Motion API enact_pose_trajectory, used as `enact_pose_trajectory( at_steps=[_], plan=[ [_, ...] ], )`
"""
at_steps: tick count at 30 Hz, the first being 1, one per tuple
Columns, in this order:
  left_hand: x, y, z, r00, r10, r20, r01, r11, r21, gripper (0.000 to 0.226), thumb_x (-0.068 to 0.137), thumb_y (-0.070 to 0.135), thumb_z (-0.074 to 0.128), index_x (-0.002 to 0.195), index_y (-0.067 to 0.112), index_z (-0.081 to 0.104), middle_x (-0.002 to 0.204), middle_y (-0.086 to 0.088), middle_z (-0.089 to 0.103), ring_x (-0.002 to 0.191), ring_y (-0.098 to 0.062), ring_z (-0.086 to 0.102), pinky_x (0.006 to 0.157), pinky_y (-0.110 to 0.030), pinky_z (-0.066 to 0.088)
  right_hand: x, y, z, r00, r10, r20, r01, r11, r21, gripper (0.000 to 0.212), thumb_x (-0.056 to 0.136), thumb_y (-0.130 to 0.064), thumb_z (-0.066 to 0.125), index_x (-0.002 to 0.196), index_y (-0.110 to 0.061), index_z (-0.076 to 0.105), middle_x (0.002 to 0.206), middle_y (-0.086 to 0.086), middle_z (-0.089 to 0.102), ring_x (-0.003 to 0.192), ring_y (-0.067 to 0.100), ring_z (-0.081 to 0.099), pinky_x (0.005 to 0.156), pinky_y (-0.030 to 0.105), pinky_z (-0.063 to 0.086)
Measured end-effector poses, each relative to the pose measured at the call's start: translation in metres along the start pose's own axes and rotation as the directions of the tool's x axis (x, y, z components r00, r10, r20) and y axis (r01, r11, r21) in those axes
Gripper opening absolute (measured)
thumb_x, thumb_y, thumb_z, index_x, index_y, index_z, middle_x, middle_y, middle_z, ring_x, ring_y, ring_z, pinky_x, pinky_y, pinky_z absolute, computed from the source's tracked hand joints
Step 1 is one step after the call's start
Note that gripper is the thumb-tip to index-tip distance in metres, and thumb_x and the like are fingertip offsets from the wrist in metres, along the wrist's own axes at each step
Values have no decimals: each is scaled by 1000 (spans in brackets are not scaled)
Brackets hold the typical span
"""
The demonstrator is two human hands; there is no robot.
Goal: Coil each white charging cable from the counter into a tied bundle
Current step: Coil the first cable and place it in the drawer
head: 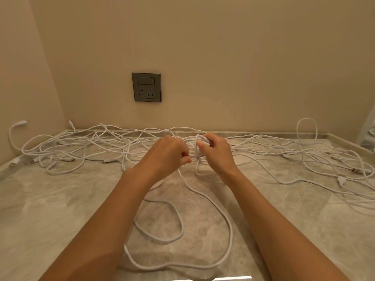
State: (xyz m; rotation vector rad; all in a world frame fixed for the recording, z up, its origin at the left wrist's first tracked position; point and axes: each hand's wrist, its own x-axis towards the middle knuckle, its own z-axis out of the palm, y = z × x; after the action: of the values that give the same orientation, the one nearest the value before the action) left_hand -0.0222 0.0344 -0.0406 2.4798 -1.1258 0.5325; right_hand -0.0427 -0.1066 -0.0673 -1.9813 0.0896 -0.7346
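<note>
We held a small coil (195,148) of white charging cable up over the marble counter (60,209), right between our two hands. Our right hand (217,153) had its fingers curled round the coil. Our left hand (168,153) had its fingers curled in tight and pinched the cable at the bottom of the coil. The loose tail (223,211) of this cable hung down from the coil and lay in big, wide loops on the counter, close to us and between our arms.

Behind our hands, the other cables (81,147) lay in a long white tangle along the back of the counter, from the left corner all the way to the right side. They crossed over each other many times, and some strands ran just behind the coil. One tall loop (306,128) stood up against the wall (223,57) on the right. A plug end (22,123) stuck up in the air at the far left, and a flat USB plug (14,164) lay near the left edge.

A grey wall socket (146,87) with a switch on top sat on the wall above the tangle. Something white (369,130) showed at the right edge, but we could not tell what it was.
</note>
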Motion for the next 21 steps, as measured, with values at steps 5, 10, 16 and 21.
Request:
enact_pose_trajectory(
  at_steps=[5,10,16,21],
  plan=[
    [1,-7,-6,998,-60,-32,48,954,-294,6,73,14,77,71,10,73,59,4,63,52,-2,55,62,-23,47,1,1,-6,967,6,256,-20,998,53,14,88,-7,57,86,6,62,73,6,53,69,13,49,68,30,43],
    [-1,-11,-4,991,-90,-95,44,914,-402,19,67,21,80,63,10,64,53,10,55,50,4,51,50,-8,37,-2,-6,-9,873,30,488,-109,985,135,11,89,-2,54,81,-3,61,69,0,52,62,8,46,66,21,40],
    [2,-20,4,953,-174,-249,55,905,-421,44,78,25,72,47,19,42,44,10,36,43,-5,38,48,-16,28,-8,-10,-7,762,-13,648,-232,928,292,13,96,-6,42,99,-4,54,73,5,42,66,12,39,68,26,34],
    [6,-21,7,943,-277,-187,160,866,-474,54,84,24,66,44,13,33,36,9,27,36,-8,30,42,-16,25,-12,-11,-5,731,-20,682,-269,910,315,16,98,-12,40,90,-7,53,70,2,42,62,8,41,63,21,36]
  ],
)
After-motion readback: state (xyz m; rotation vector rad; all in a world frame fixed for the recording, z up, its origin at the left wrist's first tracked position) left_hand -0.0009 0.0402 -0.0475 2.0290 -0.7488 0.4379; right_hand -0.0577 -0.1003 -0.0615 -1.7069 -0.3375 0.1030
